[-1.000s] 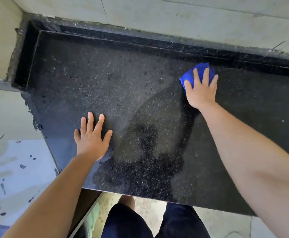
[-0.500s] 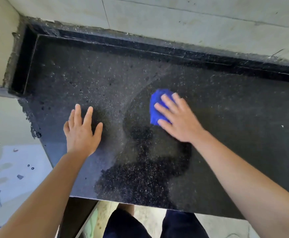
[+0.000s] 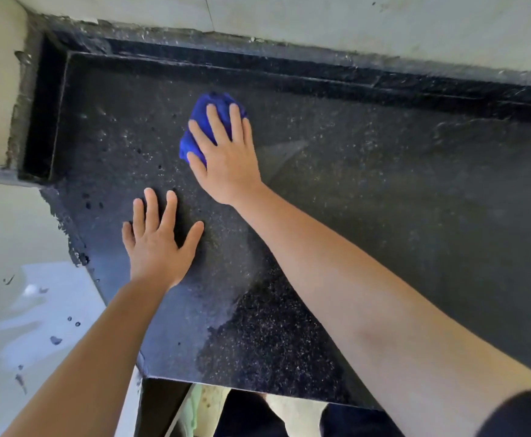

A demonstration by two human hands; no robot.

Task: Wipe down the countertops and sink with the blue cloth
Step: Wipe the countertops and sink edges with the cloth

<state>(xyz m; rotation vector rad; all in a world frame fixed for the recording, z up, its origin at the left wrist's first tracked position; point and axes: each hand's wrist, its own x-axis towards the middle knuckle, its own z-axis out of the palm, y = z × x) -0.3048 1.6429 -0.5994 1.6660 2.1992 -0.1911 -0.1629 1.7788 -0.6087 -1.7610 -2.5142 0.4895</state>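
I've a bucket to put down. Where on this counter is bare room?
Bare: the black speckled stone countertop right of the right forearm, up to the back ledge. Crowded: its left part, where the right hand presses the blue cloth and the left hand lies flat.

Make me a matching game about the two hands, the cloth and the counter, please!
Things:
1. left hand
2. right hand
3. blue cloth
4. countertop

States:
A. black with light speckles
B. bunched up under a hand
C. lying flat, holding nothing
D. pressing down on something blue

Pairs: 1-C, 2-D, 3-B, 4-A
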